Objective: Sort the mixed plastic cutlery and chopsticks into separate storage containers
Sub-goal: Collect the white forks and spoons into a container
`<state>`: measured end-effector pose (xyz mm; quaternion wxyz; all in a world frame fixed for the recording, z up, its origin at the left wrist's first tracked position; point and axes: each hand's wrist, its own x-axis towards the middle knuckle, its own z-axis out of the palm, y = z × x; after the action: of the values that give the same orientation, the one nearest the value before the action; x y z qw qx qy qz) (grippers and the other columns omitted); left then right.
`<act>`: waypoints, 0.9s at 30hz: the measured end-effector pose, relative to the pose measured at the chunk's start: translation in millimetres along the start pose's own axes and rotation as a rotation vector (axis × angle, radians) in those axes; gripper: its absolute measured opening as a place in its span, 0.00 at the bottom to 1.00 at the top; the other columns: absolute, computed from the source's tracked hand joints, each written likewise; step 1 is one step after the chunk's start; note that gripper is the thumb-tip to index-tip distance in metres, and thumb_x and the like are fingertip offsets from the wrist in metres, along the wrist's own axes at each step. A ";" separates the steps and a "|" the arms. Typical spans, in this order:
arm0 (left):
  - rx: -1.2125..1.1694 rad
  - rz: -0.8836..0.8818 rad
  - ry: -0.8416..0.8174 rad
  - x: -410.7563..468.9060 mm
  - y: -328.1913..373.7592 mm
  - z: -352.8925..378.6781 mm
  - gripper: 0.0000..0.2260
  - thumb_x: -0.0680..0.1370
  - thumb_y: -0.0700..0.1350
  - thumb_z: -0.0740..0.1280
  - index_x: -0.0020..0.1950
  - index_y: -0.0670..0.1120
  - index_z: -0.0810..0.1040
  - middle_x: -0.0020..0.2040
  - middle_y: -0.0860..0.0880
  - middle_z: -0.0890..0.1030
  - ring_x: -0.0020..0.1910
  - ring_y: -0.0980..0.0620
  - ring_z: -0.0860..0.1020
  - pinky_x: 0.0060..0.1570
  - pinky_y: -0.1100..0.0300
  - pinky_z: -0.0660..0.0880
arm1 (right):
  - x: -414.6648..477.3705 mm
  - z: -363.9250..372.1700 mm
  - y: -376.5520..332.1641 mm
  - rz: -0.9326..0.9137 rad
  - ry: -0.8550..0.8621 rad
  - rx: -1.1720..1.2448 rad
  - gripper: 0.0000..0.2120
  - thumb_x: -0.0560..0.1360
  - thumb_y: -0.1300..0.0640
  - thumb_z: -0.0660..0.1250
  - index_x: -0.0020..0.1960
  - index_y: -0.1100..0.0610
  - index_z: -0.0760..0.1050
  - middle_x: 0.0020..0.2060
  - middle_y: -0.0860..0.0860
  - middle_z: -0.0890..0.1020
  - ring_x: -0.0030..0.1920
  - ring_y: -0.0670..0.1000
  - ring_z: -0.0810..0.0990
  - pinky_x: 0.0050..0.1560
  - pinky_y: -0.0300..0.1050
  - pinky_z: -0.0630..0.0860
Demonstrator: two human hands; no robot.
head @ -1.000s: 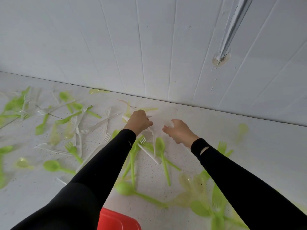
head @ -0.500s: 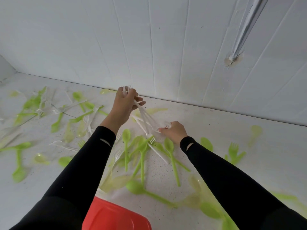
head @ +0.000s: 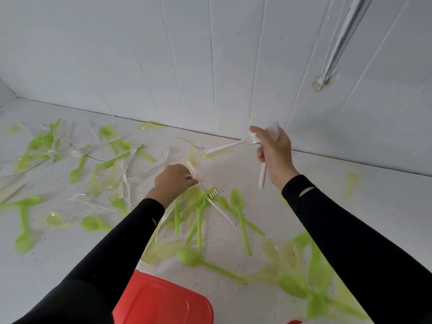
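Green, clear and white plastic cutlery lies scattered over a white speckled surface [head: 304,206]. My right hand [head: 274,152] is raised near the wall and grips a bunch of white forks [head: 262,176]; one of them [head: 224,147] sticks out to the left. My left hand [head: 174,182] is low on the surface, its curled fingers pinching a white piece [head: 192,168] in the pile. A white fork [head: 219,208] and green spoons [head: 236,199] lie just in front of my left hand.
A red lid or container [head: 163,300] sits at the near edge between my arms. A white panelled wall [head: 210,66] closes the far side, with a pipe [head: 336,47] running into it at the right. More green cutlery [head: 77,169] spreads to the left.
My left hand, which held white forks up near the wall, has dropped to the pile. My right hand has lifted off the surface and now holds the white forks.
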<state>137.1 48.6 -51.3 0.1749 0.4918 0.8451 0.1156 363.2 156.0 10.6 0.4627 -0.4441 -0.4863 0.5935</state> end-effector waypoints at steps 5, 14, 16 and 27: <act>-0.037 -0.012 -0.061 -4.4 2.5 3.4 0.11 0.70 0.54 0.76 0.40 0.47 0.79 0.40 0.51 0.80 0.43 0.50 0.79 0.40 0.57 0.73 | 0.8 1.8 -2.4 -0.060 0.005 -0.247 0.04 0.76 0.55 0.64 0.49 0.54 0.71 0.35 0.49 0.83 0.31 0.48 0.74 0.34 0.42 0.70; -0.475 0.057 -0.007 -13.8 16.9 -12.2 0.07 0.68 0.45 0.79 0.40 0.47 0.83 0.36 0.51 0.82 0.35 0.57 0.78 0.34 0.68 0.72 | -15.6 33.0 61.4 0.202 -0.440 -0.850 0.23 0.78 0.49 0.65 0.66 0.64 0.74 0.47 0.54 0.80 0.50 0.56 0.79 0.43 0.43 0.74; -0.503 0.078 0.048 -16.8 15.7 -19.0 0.06 0.70 0.45 0.78 0.41 0.46 0.84 0.36 0.50 0.83 0.34 0.59 0.77 0.33 0.69 0.70 | -19.5 43.4 70.2 0.211 -0.465 -0.875 0.19 0.76 0.48 0.68 0.59 0.61 0.78 0.45 0.53 0.80 0.49 0.55 0.80 0.42 0.43 0.73; -0.640 0.159 0.332 -28.3 9.2 -42.6 0.06 0.79 0.47 0.69 0.44 0.51 0.74 0.39 0.53 0.80 0.34 0.53 0.75 0.38 0.62 0.71 | -26.4 35.7 70.2 0.109 -0.345 -0.780 0.10 0.76 0.56 0.66 0.56 0.58 0.78 0.46 0.52 0.81 0.46 0.54 0.80 0.45 0.45 0.76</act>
<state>139.8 27.5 -3.9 0.1707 0.4511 0.7421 0.4655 324.8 117.2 -52.0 0.1401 -0.5050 -0.7204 0.4543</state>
